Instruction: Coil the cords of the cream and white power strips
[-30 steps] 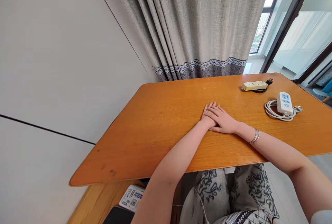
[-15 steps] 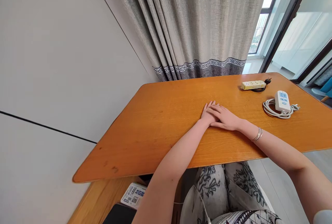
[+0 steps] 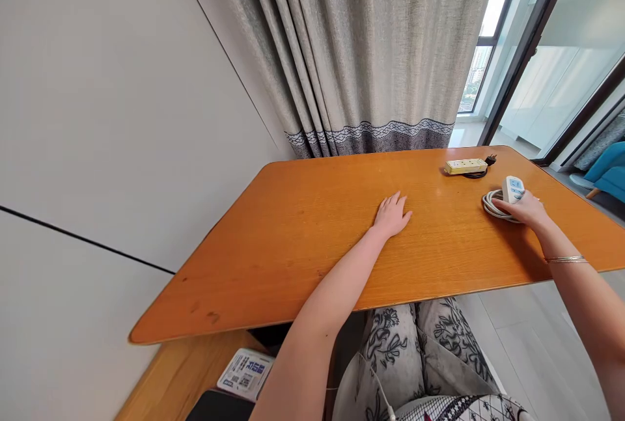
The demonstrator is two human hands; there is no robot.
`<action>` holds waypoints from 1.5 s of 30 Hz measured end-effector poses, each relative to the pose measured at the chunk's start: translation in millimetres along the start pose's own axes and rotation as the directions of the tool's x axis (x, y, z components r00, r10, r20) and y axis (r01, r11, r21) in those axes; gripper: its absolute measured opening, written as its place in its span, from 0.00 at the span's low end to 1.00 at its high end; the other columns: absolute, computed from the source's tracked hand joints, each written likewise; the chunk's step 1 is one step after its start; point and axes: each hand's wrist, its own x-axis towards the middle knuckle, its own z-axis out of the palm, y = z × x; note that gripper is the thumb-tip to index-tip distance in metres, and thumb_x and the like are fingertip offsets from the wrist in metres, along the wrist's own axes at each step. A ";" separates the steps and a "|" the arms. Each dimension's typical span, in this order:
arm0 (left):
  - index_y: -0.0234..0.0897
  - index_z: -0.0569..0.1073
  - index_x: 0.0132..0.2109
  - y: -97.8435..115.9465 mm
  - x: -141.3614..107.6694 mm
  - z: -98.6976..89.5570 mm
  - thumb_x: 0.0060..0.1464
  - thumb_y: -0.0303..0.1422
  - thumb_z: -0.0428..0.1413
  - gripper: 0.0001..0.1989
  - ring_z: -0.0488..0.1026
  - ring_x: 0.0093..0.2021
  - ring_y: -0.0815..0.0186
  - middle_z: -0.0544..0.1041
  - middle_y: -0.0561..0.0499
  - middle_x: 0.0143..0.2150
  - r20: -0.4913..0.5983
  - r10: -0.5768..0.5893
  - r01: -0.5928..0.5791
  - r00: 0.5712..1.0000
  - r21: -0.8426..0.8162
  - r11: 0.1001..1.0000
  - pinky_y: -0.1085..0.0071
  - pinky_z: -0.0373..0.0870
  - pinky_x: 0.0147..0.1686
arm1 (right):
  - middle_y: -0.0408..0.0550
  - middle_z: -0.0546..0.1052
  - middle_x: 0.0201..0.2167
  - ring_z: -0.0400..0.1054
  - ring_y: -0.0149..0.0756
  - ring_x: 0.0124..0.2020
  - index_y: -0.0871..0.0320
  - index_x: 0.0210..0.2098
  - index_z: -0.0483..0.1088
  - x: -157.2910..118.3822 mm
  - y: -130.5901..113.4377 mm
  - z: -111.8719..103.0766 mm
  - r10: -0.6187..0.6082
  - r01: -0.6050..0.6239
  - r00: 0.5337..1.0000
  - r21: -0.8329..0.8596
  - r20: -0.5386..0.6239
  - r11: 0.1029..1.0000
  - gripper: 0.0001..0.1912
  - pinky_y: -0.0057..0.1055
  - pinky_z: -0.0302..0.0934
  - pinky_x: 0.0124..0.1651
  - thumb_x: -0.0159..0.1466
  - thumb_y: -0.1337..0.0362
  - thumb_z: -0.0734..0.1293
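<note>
My left hand (image 3: 390, 215) lies flat on the wooden table (image 3: 293, 239), its fingers spread and nothing in it. To the right, my right hand (image 3: 528, 209) is closed around the near end of a white power strip (image 3: 513, 188) with blue sockets. The thumb reaches left over the strip's coiled white cable (image 3: 491, 205). Part of the strip and its plug end are hidden by that hand. Beyond it rests a second, yellowed power strip (image 3: 465, 166) with a black cable and plug (image 3: 491, 159), touched by neither hand.
A grey curtain (image 3: 371, 50) hangs behind the table's far edge. A pale wall panel (image 3: 97, 115) stands on the left. Below the near edge are a white printed box (image 3: 245, 372) and a dark object (image 3: 217, 406). A blue chair (image 3: 608, 170) is beyond at the right.
My right hand has left the top of my left hand and moved right onto the white power strip. The left hand stays in place. The view has shifted slightly.
</note>
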 end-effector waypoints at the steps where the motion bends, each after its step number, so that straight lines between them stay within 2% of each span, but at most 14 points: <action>1: 0.32 0.61 0.71 0.0 -0.2 -0.3 0.68 0.41 0.48 0.30 0.57 0.74 0.55 0.56 0.39 0.77 -0.010 0.004 -0.004 1.000 -0.008 1.000 0.60 0.48 0.74 | 0.83 0.73 0.51 0.68 0.73 0.56 0.76 0.59 0.65 0.7 -0.4 0.3 0.058 -0.058 0.997 0.007 0.052 0.998 0.47 0.60 0.65 0.52 0.55 0.42 0.73; 3: 0.31 0.62 0.71 -0.1 -1.6 -1.2 0.67 0.39 0.49 0.29 0.58 0.74 0.55 0.56 0.39 0.76 -0.029 0.012 -0.013 1.000 -0.026 1.000 0.59 0.49 0.74 | 0.84 0.71 0.54 0.66 0.73 0.59 0.78 0.59 0.64 0.3 -6.9 0.9 0.151 -0.154 0.985 0.024 0.087 0.988 0.46 0.59 0.62 0.58 0.56 0.46 0.74; 7: 0.30 0.61 0.71 2.9 -8.0 -1.8 0.66 0.37 0.50 0.30 0.58 0.74 0.53 0.57 0.38 0.76 -0.044 0.061 -0.065 0.997 -0.093 0.994 0.56 0.50 0.74 | 0.87 0.68 0.57 0.64 0.72 0.63 0.81 0.60 0.62 -5.3 -25.0 6.4 0.125 -0.129 0.991 0.106 0.039 0.986 0.36 0.56 0.58 0.62 0.62 0.59 0.69; 12: 0.32 0.62 0.70 21.9 -18.0 -1.4 0.66 0.39 0.50 0.29 0.59 0.73 0.53 0.58 0.39 0.75 -0.078 0.146 -0.162 0.986 -0.278 0.947 0.54 0.55 0.73 | 0.69 0.71 0.58 0.68 0.56 0.60 0.66 0.59 0.62 -32.2 -54.1 35.6 -0.058 0.037 0.997 0.315 0.060 0.948 0.34 0.47 0.63 0.63 0.56 0.63 0.72; 15: 0.36 0.66 0.67 32.5 -25.9 -7.5 0.67 0.41 0.48 0.26 0.61 0.72 0.55 0.63 0.40 0.73 -0.188 0.199 -0.258 0.962 -0.377 0.889 0.55 0.58 0.71 | 0.59 0.70 0.61 0.66 0.50 0.62 0.56 0.59 0.59 -57.0 -82.0 51.4 -0.315 0.203 0.949 0.739 0.012 0.642 0.34 0.49 0.61 0.65 0.57 0.56 0.71; 17: 0.39 0.72 0.62 32.0 -32.4 -15.7 0.67 0.42 0.47 0.22 0.62 0.71 0.56 0.67 0.41 0.70 -0.270 0.279 -0.368 0.921 -0.375 0.851 0.54 0.57 0.71 | 0.56 0.67 0.63 0.63 0.47 0.64 0.52 0.61 0.57 -69.8 -100.8 52.2 -0.387 0.295 0.915 0.840 -0.112 0.455 0.35 0.49 0.58 0.68 0.58 0.53 0.71; 21: 0.39 0.75 0.55 11.2 -44.2 -32.9 0.63 0.45 0.53 0.20 0.73 0.62 0.55 0.79 0.44 0.58 -0.180 0.473 -0.506 0.863 -0.314 0.803 0.51 0.49 0.73 | 0.52 0.64 0.64 0.60 0.44 0.66 0.48 0.63 0.55 -75.8 -120.9 32.3 -0.370 0.428 0.878 0.846 -0.305 0.318 0.38 0.46 0.55 0.69 0.58 0.54 0.73; 24: 0.38 0.72 0.58 -5.8 -48.3 -37.3 0.53 0.48 0.63 0.30 0.78 0.55 0.54 0.83 0.45 0.51 -0.046 0.416 -0.413 0.908 -0.264 0.872 0.49 0.51 0.72 | 0.50 0.65 0.63 0.61 0.43 0.65 0.48 0.62 0.57 -68.1 -117.4 14.3 -0.274 0.425 0.896 0.852 -0.349 0.304 0.38 0.46 0.57 0.68 0.56 0.55 0.74; 28: 0.38 0.76 0.47 -10.7 -50.7 -34.2 0.58 0.37 0.58 0.12 0.80 0.48 0.56 0.84 0.47 0.42 0.037 0.214 -0.208 0.976 -0.124 0.970 0.58 0.68 0.59 | 0.48 0.68 0.58 0.65 0.44 0.61 0.49 0.60 0.59 -56.4 -102.2 0.7 -0.085 0.337 0.941 0.893 -0.327 0.298 0.37 0.47 0.62 0.63 0.53 0.56 0.73; 33: 0.36 0.74 0.50 -35.2 -52.0 -42.7 0.62 0.31 0.49 0.13 0.80 0.40 0.55 0.83 0.42 0.41 -0.054 -0.070 0.066 0.996 -0.086 0.994 0.63 0.71 0.40 | 0.43 0.71 0.48 0.71 0.38 0.50 0.51 0.53 0.61 -46.0 -75.6 -5.0 0.101 0.277 0.948 0.938 -0.303 0.210 0.33 0.42 0.69 0.55 0.49 0.60 0.73; 35: 0.37 0.75 0.51 -63.5 -50.2 -55.1 0.62 0.30 0.50 0.14 0.80 0.40 0.58 0.83 0.45 0.40 -0.158 -0.284 0.241 0.946 -0.246 0.939 0.66 0.70 0.40 | 0.42 0.72 0.45 0.72 0.36 0.44 0.51 0.51 0.62 -42.8 -62.8 -5.1 0.152 0.237 0.952 0.955 -0.264 0.177 0.33 0.39 0.71 0.49 0.47 0.62 0.73; 37: 0.38 0.78 0.48 -97.6 -48.5 -71.8 0.64 0.29 0.47 0.15 0.79 0.39 0.60 0.82 0.47 0.38 -0.232 -0.515 0.391 0.825 -0.423 0.817 0.68 0.70 0.40 | 0.40 0.73 0.42 0.72 0.33 0.39 0.51 0.49 0.62 -40.9 -51.3 -4.5 0.199 0.192 0.955 0.969 -0.221 0.154 0.32 0.36 0.72 0.44 0.45 0.63 0.73; 41: 0.33 0.78 0.49 -158.0 -53.6 -105.5 0.65 0.28 0.47 0.15 0.78 0.51 0.54 0.82 0.41 0.46 -0.330 -0.696 0.543 0.638 -0.448 0.710 0.60 0.71 0.50 | 0.38 0.73 0.41 0.72 0.31 0.38 0.50 0.46 0.63 -42.8 -39.3 -5.6 0.253 0.168 0.948 0.979 -0.193 0.116 0.31 0.33 0.73 0.41 0.44 0.65 0.74; 45: 0.26 0.72 0.56 -189.8 -66.1 -120.5 0.63 0.24 0.48 0.17 0.74 0.58 0.43 0.78 0.29 0.53 -0.384 -0.791 0.650 0.477 -0.451 0.611 0.45 0.68 0.54 | 0.38 0.74 0.42 0.72 0.32 0.38 0.48 0.46 0.64 -49.9 -39.8 -13.3 0.237 0.188 0.948 0.975 -0.211 0.119 0.30 0.34 0.73 0.41 0.45 0.65 0.74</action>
